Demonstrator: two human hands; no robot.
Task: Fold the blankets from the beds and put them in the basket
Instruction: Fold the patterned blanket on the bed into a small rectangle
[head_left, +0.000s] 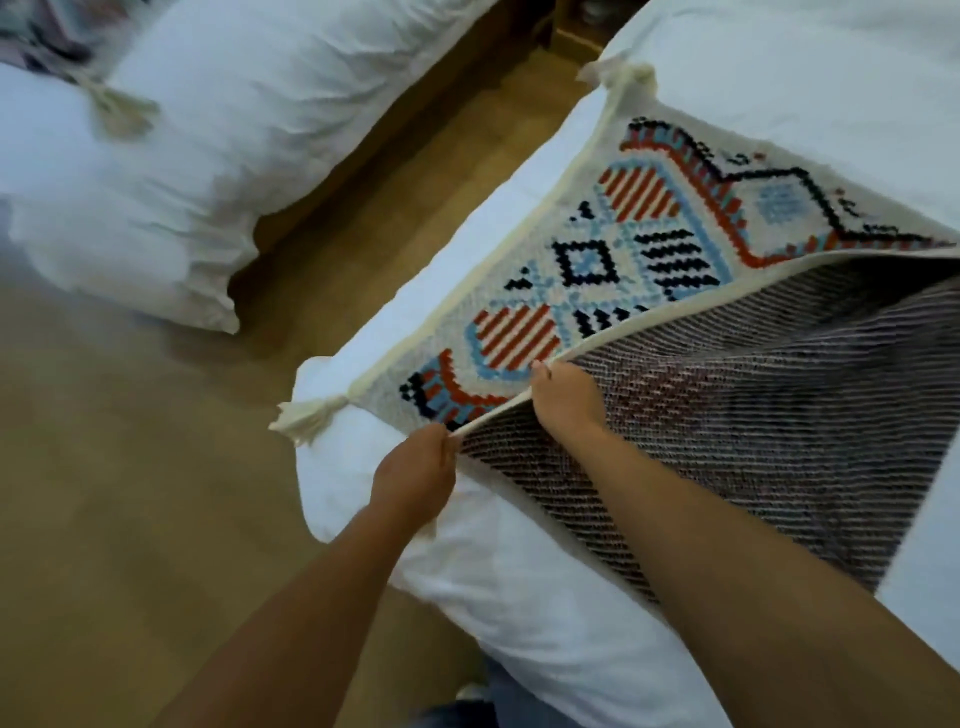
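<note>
1. A patterned blanket (644, 249) lies on the white bed (519, 597) at the right of the frame, one layer turned over so its striped underside faces up.
2. The left hand (415, 473) pinches the cream edge of the turned layer near a corner tassel (306, 418).
3. The right hand (566, 400) grips the same edge further up.
4. A second white bed (182, 156) fills the upper left, across the wooden floor (130, 493).

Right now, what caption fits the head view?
Both hands, left hand and right hand, grip a patterned blanket's folded-over edge on a white bed.
</note>
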